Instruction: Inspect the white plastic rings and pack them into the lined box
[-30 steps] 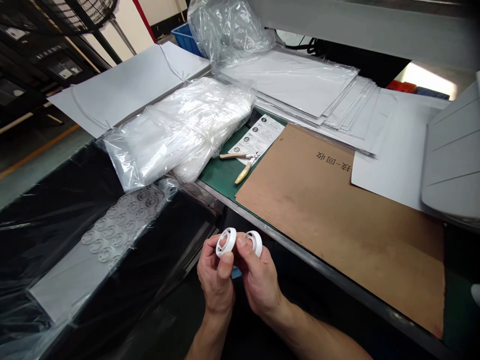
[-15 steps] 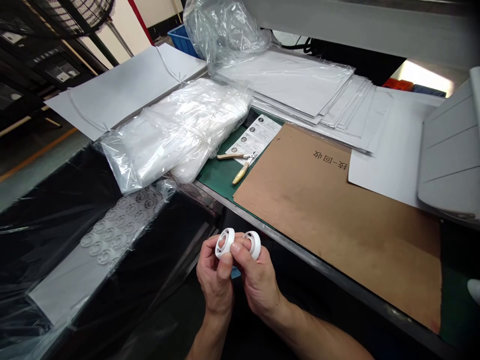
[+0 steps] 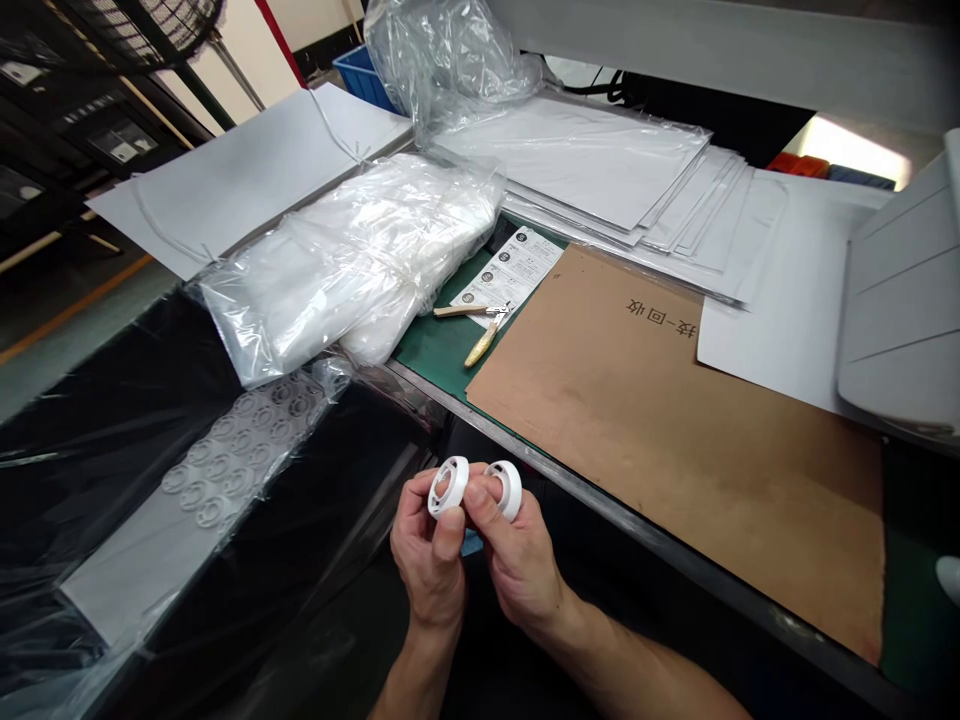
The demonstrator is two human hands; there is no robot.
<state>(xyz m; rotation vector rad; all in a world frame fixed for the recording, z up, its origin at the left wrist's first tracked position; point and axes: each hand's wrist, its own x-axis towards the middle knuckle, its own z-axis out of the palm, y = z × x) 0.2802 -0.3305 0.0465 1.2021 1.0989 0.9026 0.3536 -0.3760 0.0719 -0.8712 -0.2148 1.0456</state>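
Note:
Two white plastic rings are held up side by side in front of the table edge. My left hand (image 3: pixel 429 560) is closed on the left ring (image 3: pixel 459 470), thumb at its lower rim. In my right hand (image 3: pixel 521 555) is the right ring (image 3: pixel 514 490), with fingers through or behind its opening. The tips of both hands meet between the rings. To the left, rows of similar white rings (image 3: pixel 217 465) lie on a white sheet (image 3: pixel 135 580) inside a clear-lined dark box.
Cardboard (image 3: pixel 675 430) covers much of the green table (image 3: pixel 442 350). Nippers (image 3: pixel 484 343) lie by a label sheet (image 3: pixel 517 262). Plastic-wrapped packs (image 3: pixel 352 250) and stacked white sheets (image 3: pixel 577 155) stand behind. A blue bin (image 3: pixel 364 78) and a fan (image 3: pixel 135 35) are farther back.
Almost nothing differs. Both hands keep their hold on the rings, and the left ring has shifted or turned very slightly to the left.

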